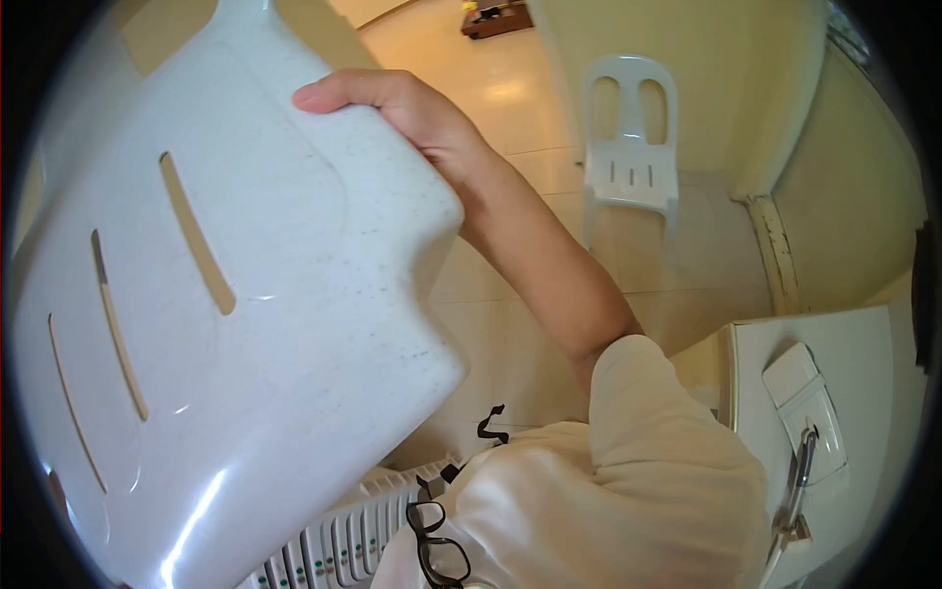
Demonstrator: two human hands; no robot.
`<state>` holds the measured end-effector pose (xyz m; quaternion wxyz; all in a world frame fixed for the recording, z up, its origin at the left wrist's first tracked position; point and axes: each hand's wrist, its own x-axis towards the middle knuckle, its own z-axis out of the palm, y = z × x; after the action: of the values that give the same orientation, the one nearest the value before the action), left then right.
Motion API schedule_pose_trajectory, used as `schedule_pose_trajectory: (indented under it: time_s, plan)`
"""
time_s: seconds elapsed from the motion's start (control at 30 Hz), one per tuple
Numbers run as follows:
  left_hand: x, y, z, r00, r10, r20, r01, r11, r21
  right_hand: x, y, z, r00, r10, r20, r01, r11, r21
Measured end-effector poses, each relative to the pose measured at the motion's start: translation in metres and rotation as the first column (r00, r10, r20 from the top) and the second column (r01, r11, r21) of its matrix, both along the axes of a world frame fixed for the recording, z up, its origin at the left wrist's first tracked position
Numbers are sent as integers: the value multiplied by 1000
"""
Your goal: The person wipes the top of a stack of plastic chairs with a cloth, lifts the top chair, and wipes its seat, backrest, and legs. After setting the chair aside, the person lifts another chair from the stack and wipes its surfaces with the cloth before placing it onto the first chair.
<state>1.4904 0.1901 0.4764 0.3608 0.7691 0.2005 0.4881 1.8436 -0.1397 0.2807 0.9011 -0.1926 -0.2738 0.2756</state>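
Note:
A white plastic chair [324,255] fills the left half of the head view, tilted and close to the camera. Its seat has several long slots, and small dark scuffs mark the surface. My right hand [402,108] grips the chair's upper edge, the thumb lying on top and the other fingers hidden beneath. My left hand is not visible; the chair covers much of that side. Below the held chair, a stack of white slotted plastic chairs [339,540] shows in part, close to my body.
Another white plastic chair [633,172] stands on the tiled floor by the wall. To my right is a white ledge [756,363] with a white and metal fitting [805,412]. A dark brown object [497,20] sits farther off. Black-framed glasses [432,545] hang at my shirt.

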Motion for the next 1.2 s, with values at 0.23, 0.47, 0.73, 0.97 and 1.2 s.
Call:
schedule_pose_trajectory:
  time_s: [0.23,0.47,0.73,0.97,1.2]
  plan:
    - [206,27,-54,909,-417,4,390,846,-364,43,-91,-46,944,-315,-97,304,946,-115]
    - [456,-40,-193,418,-900,127,589,162,-792,123,-157,-97,701,-713,37,671,640,-375]
    - [694,-145,-405,378,-912,159,464,38,-885,229,-214,-177,463,-873,156,743,286,-606]
    - [781,-223,-477,233,-956,180,316,-100,-943,251,-266,-229,292,-955,44,683,176,-708]
    - [798,-245,-492,280,-960,1,315,91,-945,290,-300,-294,350,-935,-53,621,274,-734]
